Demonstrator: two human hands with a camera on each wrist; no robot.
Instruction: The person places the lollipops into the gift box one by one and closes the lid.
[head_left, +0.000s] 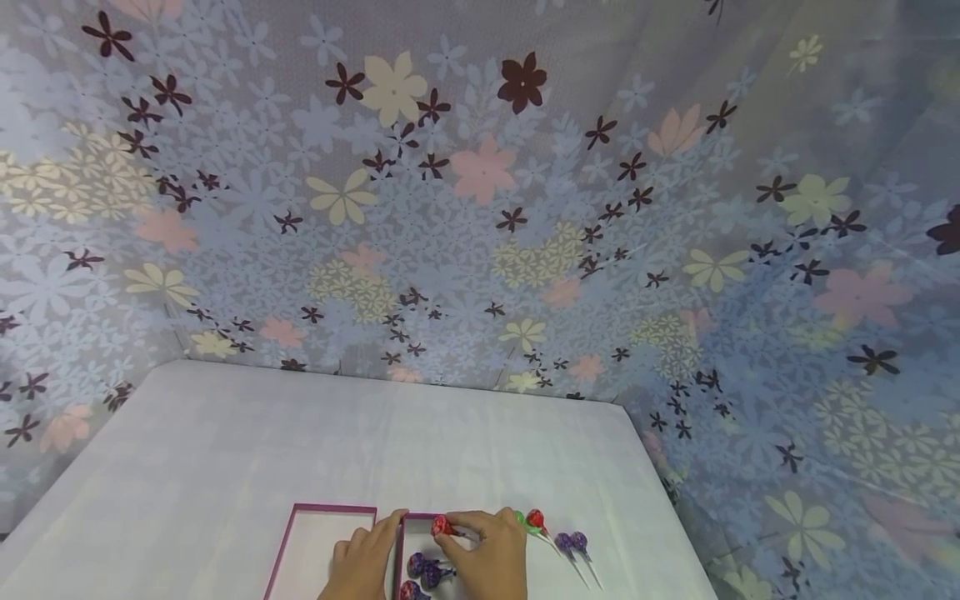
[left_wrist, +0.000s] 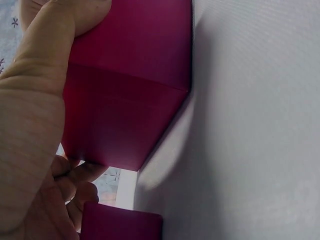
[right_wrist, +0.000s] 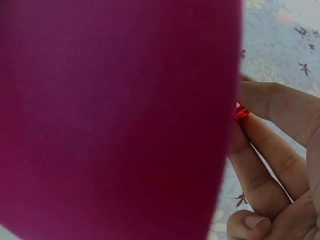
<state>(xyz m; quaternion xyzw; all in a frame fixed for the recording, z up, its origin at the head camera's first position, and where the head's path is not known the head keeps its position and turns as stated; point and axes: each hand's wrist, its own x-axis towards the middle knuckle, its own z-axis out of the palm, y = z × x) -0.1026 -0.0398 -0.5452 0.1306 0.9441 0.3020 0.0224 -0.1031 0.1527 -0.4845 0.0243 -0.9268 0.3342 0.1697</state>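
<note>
The right hand [head_left: 491, 552] pinches a red lollipop [head_left: 441, 526] over the right box's [head_left: 400, 554] far end; the left hand [head_left: 362, 560] grips that box's left side, beside the left box [head_left: 335, 508]; dark-wrapped lollipops [head_left: 432, 576] lie inside; red, green and purple lollipops [head_left: 572, 542] lie right of it on the white worktop [head_left: 225, 454]

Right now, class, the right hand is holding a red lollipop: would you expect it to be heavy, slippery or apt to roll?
The red lollipop is probably light, being small beside the right hand that pinches it. Its wrapper may feel slightly slippery, since it glints. Set down and nudged, it might roll, as its top looks rounded.
</note>
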